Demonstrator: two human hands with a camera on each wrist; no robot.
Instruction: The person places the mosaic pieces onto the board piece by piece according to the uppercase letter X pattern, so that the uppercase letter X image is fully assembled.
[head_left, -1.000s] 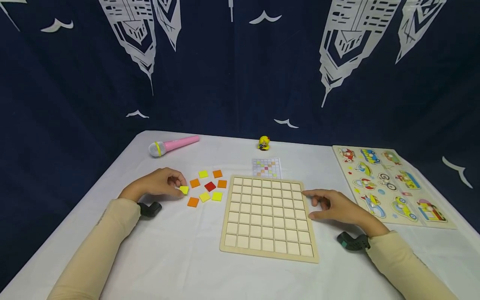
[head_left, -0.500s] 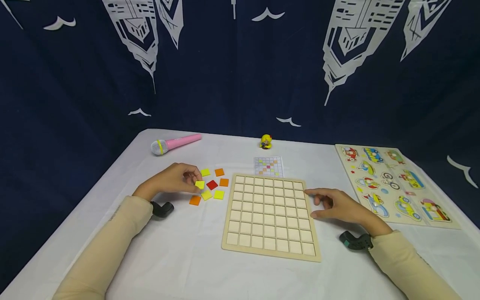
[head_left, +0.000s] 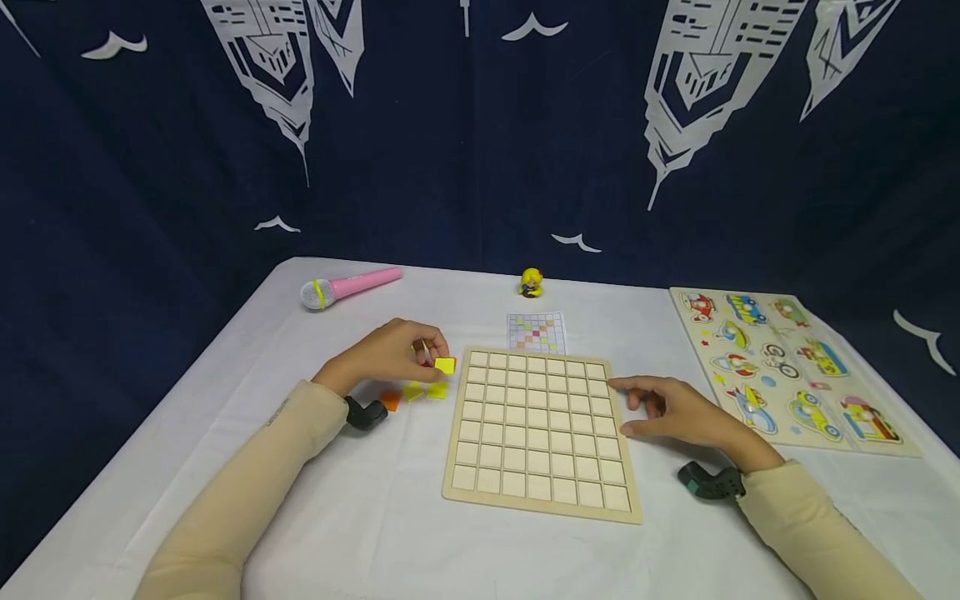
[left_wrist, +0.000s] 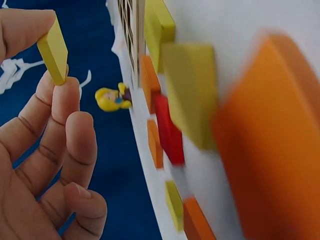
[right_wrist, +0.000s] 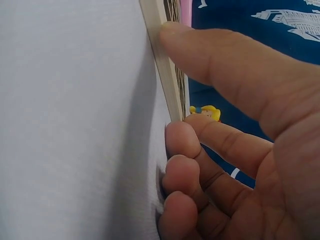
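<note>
In the head view my left hand (head_left: 390, 350) hovers over loose square tiles, near the left edge of a wooden grid board (head_left: 540, 510). Between thumb and index finger it pinches a yellow tile (left_wrist: 54, 54), raised off the cloth, as the left wrist view shows. Beneath lie an orange tile (head_left: 390, 400), yellow tiles (head_left: 437, 390) and a red tile (left_wrist: 169, 130); others are hidden by the hand in the head view. My right hand (head_left: 667, 408) touches the board's right edge with thumb and index finger, its other fingers loosely bent. The board's squares hold no coloured tiles.
Behind the board lies a small printed card (head_left: 536, 333) with a coloured grid. Farther back stand a yellow-haired figurine (head_left: 531, 283) and a pink toy microphone (head_left: 348, 287) lying flat. A wooden picture puzzle (head_left: 787, 437) covers the table's right side.
My left hand has carried the yellow tile rightward across the other tiles, toward the board's left edge. The right hand and the board have stayed in place.
</note>
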